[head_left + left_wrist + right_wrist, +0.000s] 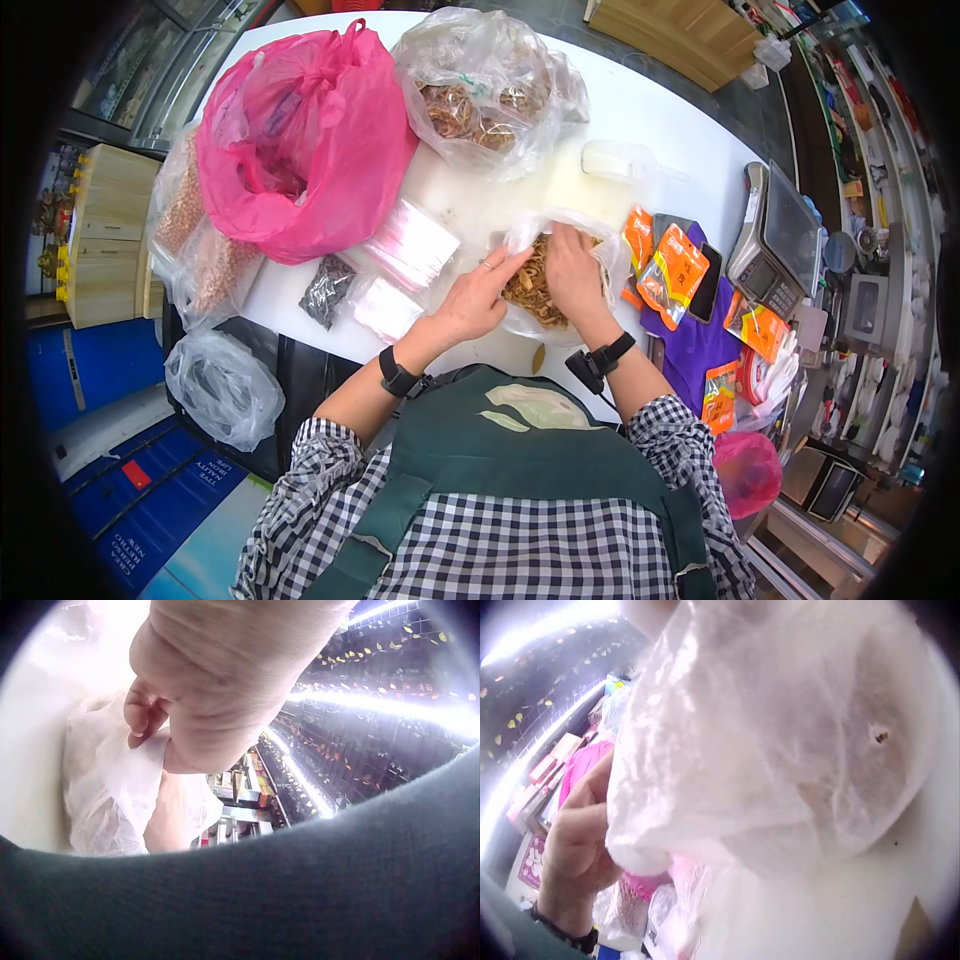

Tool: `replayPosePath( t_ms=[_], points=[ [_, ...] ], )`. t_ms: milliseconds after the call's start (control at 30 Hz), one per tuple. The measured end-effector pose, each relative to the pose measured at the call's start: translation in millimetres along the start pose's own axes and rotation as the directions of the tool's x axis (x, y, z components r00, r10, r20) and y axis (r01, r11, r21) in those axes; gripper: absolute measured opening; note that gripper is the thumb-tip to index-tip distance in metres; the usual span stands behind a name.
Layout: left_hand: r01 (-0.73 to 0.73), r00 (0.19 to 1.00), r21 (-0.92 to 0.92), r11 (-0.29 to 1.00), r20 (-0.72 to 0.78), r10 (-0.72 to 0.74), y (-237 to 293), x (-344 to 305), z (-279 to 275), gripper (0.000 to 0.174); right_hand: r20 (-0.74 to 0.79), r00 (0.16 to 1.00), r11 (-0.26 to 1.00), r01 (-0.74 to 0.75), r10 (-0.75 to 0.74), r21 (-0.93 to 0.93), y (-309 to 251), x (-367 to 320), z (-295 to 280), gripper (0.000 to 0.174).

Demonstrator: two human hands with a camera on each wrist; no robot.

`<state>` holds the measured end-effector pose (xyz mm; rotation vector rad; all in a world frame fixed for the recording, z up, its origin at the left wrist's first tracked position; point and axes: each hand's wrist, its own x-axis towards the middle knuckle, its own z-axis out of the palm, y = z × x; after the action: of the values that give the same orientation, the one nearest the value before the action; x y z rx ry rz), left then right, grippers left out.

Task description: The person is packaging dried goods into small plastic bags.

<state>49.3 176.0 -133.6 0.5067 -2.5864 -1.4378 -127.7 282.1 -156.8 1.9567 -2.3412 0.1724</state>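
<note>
A clear plastic bag (pixel 612 258) of brown dried strips (pixel 530 290) lies on the white table (pixel 640 110) in front of me. My left hand (pixel 478 298), with a ring on one finger, pinches the bag's left rim; in the left wrist view the fingers (pixel 142 712) curl on the thin white plastic (pixel 105 795). My right hand (pixel 572 272) reaches into the bag's mouth over the strips, its fingertips hidden. The right wrist view is mostly filled by the bag's film (pixel 780 735), with the left hand (pixel 577 840) beside it.
A big pink bag (pixel 300 150) and a clear bag of dried goods (pixel 480 90) stand behind. Small zip bags (pixel 410 245) and a dark packet (pixel 327 288) lie to the left. Orange packets (pixel 680 270), a purple cloth (pixel 700 345) and a scale (pixel 775 240) are on the right.
</note>
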Motion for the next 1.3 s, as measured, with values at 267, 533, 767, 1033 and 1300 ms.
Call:
replayPosePath(
  t_ms=[267, 533, 767, 1033, 1300],
  points=[
    [-0.155, 0.921, -0.054, 0.986, -0.370, 0.125, -21, 53, -53, 0.044, 0.166, 0.979, 0.970, -0.146, 0.115, 0.194, 6, -4, -9, 0.018],
    [0.318, 0.838, 0.324, 0.891, -0.535, -0.105, -87, 187, -101, 0.041, 0.056, 0.989, 0.920, -0.147, 0.136, 0.363, -7, -15, -13, 0.018],
    [0.232, 0.683, -0.020, 0.973, -0.709, -0.178, -98, 204, -112, 0.027, 0.078, 0.979, 0.902, -0.204, 0.189, 0.380, 0, -32, -10, 0.018],
    [0.110, 0.779, -0.796, 0.595, -0.302, -0.549, -42, 170, -124, 0.024, 0.106, 0.982, 0.896, -0.185, 0.155, 0.403, -4, -32, -5, 0.018],
    [0.262, 0.742, -0.733, 0.628, -0.263, -0.616, -55, 166, -117, 0.027, 0.111, 0.982, 0.895, -0.188, 0.156, 0.405, -4, -33, -4, 0.017]
  ],
)
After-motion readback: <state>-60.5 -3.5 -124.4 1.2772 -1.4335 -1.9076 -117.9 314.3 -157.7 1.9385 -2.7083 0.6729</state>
